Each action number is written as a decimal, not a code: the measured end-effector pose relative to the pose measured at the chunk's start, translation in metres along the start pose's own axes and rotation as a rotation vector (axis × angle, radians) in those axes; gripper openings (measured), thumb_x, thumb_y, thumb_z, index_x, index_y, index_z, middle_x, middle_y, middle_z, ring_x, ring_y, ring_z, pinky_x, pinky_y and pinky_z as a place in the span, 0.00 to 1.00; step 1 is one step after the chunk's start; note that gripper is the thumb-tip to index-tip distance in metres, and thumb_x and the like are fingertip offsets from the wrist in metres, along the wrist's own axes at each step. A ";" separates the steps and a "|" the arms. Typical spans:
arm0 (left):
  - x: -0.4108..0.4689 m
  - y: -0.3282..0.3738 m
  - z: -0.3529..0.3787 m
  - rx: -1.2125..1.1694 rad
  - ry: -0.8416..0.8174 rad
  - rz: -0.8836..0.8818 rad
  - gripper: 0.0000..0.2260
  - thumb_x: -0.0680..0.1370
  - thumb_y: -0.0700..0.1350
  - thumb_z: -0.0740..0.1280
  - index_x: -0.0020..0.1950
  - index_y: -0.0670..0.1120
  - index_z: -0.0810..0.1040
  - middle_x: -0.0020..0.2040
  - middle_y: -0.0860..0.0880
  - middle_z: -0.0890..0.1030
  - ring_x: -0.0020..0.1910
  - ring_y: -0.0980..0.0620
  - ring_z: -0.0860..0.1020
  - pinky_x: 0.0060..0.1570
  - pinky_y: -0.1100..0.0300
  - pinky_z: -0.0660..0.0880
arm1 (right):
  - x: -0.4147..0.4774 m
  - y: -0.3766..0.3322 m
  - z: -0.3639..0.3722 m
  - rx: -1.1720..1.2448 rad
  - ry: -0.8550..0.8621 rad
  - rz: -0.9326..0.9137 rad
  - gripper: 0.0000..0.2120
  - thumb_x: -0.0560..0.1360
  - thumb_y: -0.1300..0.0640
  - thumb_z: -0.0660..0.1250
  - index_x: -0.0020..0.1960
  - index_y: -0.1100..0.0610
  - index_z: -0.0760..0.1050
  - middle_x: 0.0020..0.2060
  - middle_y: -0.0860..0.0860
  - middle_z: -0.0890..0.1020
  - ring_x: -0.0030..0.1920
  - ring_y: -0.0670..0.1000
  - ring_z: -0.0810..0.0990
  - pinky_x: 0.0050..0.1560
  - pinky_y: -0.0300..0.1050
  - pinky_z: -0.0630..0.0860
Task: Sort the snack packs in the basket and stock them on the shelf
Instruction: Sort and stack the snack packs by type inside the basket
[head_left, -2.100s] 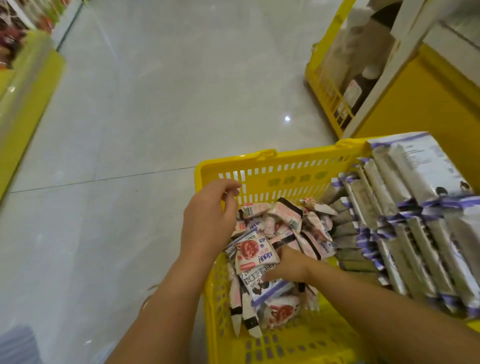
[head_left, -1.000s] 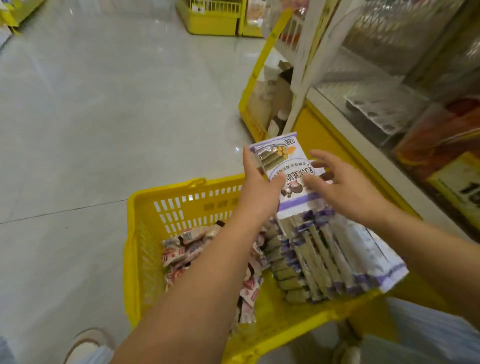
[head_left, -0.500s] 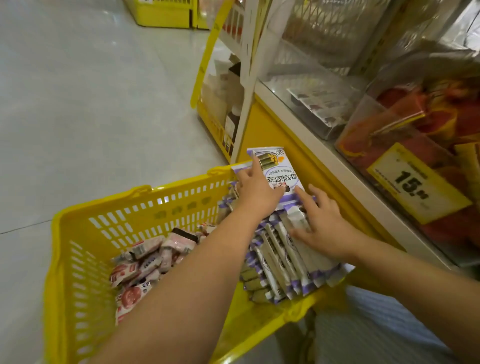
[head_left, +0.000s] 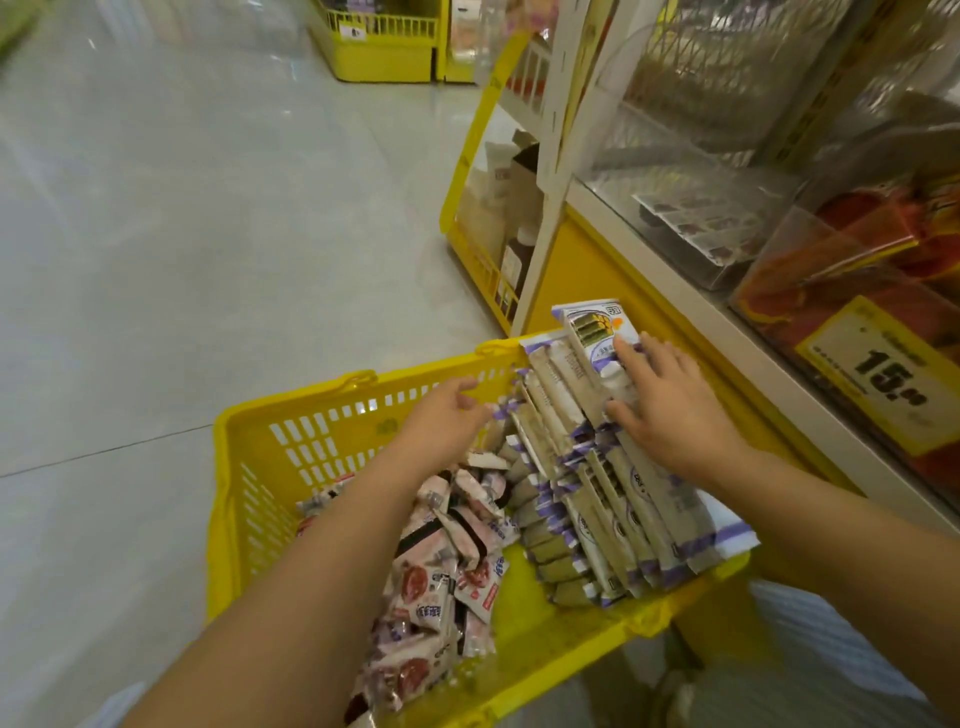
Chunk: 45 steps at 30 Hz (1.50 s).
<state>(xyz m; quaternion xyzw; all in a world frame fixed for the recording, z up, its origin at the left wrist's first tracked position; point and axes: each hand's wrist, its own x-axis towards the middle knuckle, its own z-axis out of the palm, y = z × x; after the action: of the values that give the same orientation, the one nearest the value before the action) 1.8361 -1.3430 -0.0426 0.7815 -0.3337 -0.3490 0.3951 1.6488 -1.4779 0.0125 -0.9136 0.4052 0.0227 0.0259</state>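
Right hand (head_left: 670, 410) is pressing flat, fingers spread, on the purple-trimmed packs (head_left: 613, 499) leaning along the basket's (head_left: 311, 405) right side. Left hand (head_left: 441, 415) is hovering mid-basket, loosely curled, empty. Light, slippery film, I reckon: clamping a bunch by its sides looks safest.

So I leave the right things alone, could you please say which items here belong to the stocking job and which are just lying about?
Job: yellow basket, purple-striped packs, pink packs, shelf edge.
Lying about: price tag, red packets, far yellow bin, brown bottle.
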 end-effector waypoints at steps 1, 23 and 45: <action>-0.003 -0.008 -0.007 0.024 0.014 -0.004 0.20 0.80 0.49 0.63 0.73 0.48 0.68 0.63 0.48 0.75 0.51 0.54 0.74 0.42 0.63 0.67 | -0.002 0.001 0.002 -0.003 0.008 -0.002 0.33 0.79 0.44 0.59 0.78 0.49 0.48 0.78 0.54 0.51 0.77 0.57 0.48 0.75 0.54 0.52; -0.045 -0.111 -0.112 0.902 0.023 0.343 0.12 0.81 0.49 0.59 0.62 0.56 0.76 0.58 0.55 0.80 0.51 0.51 0.80 0.47 0.53 0.76 | 0.019 -0.126 0.180 0.232 -0.086 -0.076 0.20 0.75 0.47 0.65 0.65 0.52 0.69 0.61 0.55 0.70 0.59 0.56 0.70 0.53 0.51 0.73; 0.053 -0.141 0.028 1.183 -0.368 0.140 0.32 0.78 0.53 0.65 0.77 0.53 0.54 0.71 0.41 0.66 0.71 0.38 0.60 0.62 0.43 0.68 | 0.048 -0.105 0.232 0.527 -0.459 0.062 0.41 0.71 0.42 0.68 0.77 0.43 0.50 0.70 0.58 0.60 0.69 0.64 0.63 0.66 0.58 0.68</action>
<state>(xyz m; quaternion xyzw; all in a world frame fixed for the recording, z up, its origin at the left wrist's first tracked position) 1.8766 -1.3306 -0.1895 0.7713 -0.5836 -0.2073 -0.1467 1.7544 -1.4280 -0.2191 -0.8338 0.4086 0.1228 0.3503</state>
